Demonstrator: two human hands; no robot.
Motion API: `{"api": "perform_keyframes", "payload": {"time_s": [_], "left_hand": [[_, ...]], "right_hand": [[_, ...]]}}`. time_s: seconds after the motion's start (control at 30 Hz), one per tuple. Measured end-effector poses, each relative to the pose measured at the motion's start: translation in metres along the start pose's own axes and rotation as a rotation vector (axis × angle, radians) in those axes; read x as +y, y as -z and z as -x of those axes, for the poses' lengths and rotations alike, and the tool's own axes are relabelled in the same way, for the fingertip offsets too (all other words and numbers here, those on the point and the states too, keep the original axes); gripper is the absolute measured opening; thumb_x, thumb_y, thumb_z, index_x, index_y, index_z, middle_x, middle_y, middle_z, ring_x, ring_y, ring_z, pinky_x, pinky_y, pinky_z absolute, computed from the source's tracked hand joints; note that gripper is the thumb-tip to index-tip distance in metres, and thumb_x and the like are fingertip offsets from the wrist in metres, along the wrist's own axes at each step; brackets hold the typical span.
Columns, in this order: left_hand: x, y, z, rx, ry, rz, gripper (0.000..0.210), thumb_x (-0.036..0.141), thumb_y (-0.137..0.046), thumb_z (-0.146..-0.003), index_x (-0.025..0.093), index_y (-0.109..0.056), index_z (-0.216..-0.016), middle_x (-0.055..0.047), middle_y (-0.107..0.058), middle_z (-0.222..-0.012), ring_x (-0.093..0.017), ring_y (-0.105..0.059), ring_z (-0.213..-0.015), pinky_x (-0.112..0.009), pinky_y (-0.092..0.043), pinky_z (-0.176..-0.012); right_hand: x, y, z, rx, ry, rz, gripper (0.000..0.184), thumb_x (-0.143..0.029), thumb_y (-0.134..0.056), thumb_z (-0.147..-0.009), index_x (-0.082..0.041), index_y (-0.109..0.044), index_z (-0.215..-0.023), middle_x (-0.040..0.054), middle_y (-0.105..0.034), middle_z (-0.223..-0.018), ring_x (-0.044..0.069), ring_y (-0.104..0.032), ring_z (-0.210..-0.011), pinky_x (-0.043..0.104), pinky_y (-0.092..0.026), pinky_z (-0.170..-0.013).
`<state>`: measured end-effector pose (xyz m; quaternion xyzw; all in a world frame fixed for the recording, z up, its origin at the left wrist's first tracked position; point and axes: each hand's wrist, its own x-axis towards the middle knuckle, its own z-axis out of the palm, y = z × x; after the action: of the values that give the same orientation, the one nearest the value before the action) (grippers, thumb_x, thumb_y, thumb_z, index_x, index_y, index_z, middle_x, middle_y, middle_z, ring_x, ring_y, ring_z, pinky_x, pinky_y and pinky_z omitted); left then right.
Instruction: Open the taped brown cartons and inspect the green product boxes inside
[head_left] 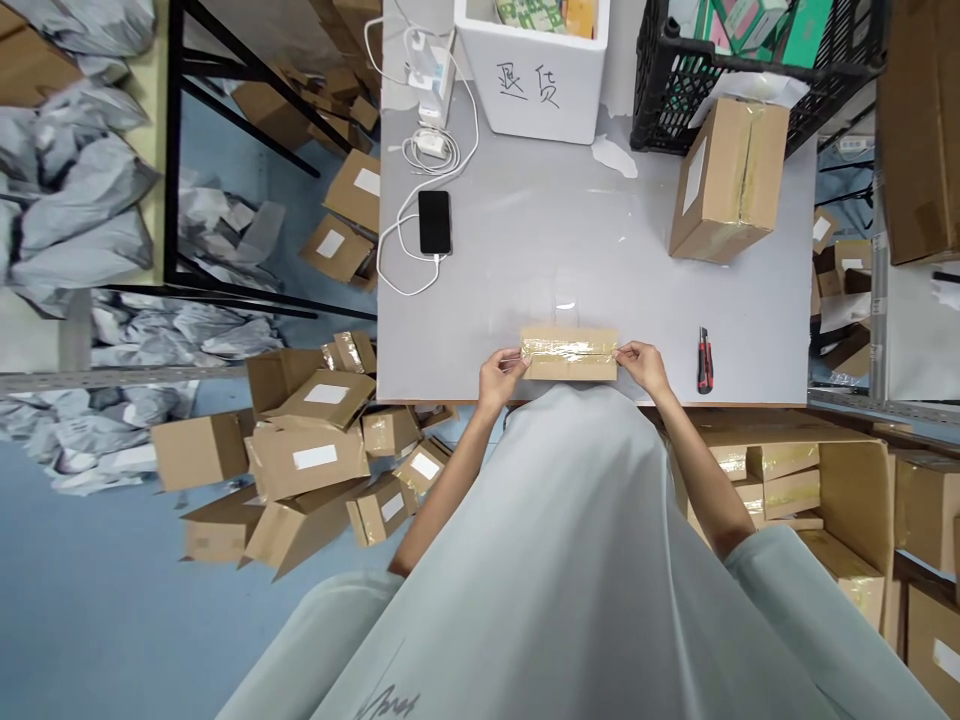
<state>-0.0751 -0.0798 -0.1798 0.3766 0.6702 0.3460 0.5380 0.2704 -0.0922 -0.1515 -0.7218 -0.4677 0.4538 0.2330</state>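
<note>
A small brown cardboard box (570, 354), with shiny clear tape along its top, lies at the near edge of the grey table (540, 240). My left hand (502, 376) pinches its left end, fingers closed at the corner. At the opposite end, my right hand (641, 366) has its thumb and fingers closed on the right edge. To the right of my right hand lies a red and black box cutter (705, 361), touched by neither hand. The underside of the box is hidden.
A phone (435, 222) with a white cable lies at the left. Behind stand a white foam box (532, 90), a black crate (667, 90) and a taller taped carton (731, 185). Cartons (307, 450) pile up on the floor at left; a large open carton (847, 490) holds boxes at right.
</note>
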Motion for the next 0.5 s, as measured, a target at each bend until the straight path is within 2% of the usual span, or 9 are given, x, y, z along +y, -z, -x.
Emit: {"api": "perform_keyframes", "payload": {"time_s": [0.17,0.27,0.37,0.43,0.5], "left_hand": [[0.004,-0.001,0.001,0.003,0.013,-0.008,0.056,0.056,-0.098,-0.071,0.019,-0.081,-0.108,-0.014,-0.085,-0.112,-0.031,-0.081,-0.104,-0.047,-0.069,-0.094],[0.011,-0.005,0.009,0.028,-0.011,-0.039,0.049,0.053,-0.095,-0.077,0.019,-0.082,-0.109,-0.014,-0.085,-0.114,-0.03,-0.081,-0.103,-0.047,-0.068,-0.098],[0.02,-0.011,0.022,0.037,-0.138,-0.072,0.041,0.056,-0.081,-0.093,0.019,-0.084,-0.112,-0.014,-0.084,-0.121,-0.029,-0.081,-0.11,-0.046,-0.066,-0.104],[0.024,-0.015,0.025,0.025,-0.209,-0.07,0.042,0.056,-0.071,-0.102,0.02,-0.085,-0.118,-0.015,-0.083,-0.127,-0.03,-0.079,-0.122,-0.046,-0.064,-0.111],[0.025,-0.02,0.022,0.033,-0.192,-0.063,0.046,0.055,-0.07,-0.104,0.019,-0.082,-0.129,-0.018,-0.08,-0.14,-0.032,-0.075,-0.134,-0.048,-0.061,-0.116]], "right_hand": [[0.004,-0.004,0.002,0.028,0.003,-0.052,0.042,-0.068,-0.08,-0.085,-0.026,-0.079,-0.087,0.0082,-0.087,-0.096,0.029,-0.08,-0.089,0.044,-0.065,-0.091],[0.009,-0.003,0.0,0.013,-0.011,-0.133,0.049,-0.073,-0.083,-0.08,-0.026,-0.077,-0.086,0.0085,-0.085,-0.094,0.028,-0.079,-0.088,0.043,-0.066,-0.09],[0.019,0.007,0.002,0.008,-0.085,-0.228,0.057,-0.079,-0.087,-0.073,-0.024,-0.077,-0.087,0.0088,-0.084,-0.092,0.028,-0.079,-0.088,0.04,-0.067,-0.082],[0.029,0.019,0.004,0.037,-0.13,-0.251,0.062,-0.081,-0.087,-0.07,-0.023,-0.077,-0.089,0.0092,-0.083,-0.092,0.027,-0.079,-0.087,0.038,-0.066,-0.078],[0.04,0.031,0.007,0.079,-0.157,-0.25,0.064,-0.083,-0.084,-0.07,-0.022,-0.078,-0.091,0.0098,-0.083,-0.093,0.026,-0.078,-0.085,0.038,-0.066,-0.076]]}}
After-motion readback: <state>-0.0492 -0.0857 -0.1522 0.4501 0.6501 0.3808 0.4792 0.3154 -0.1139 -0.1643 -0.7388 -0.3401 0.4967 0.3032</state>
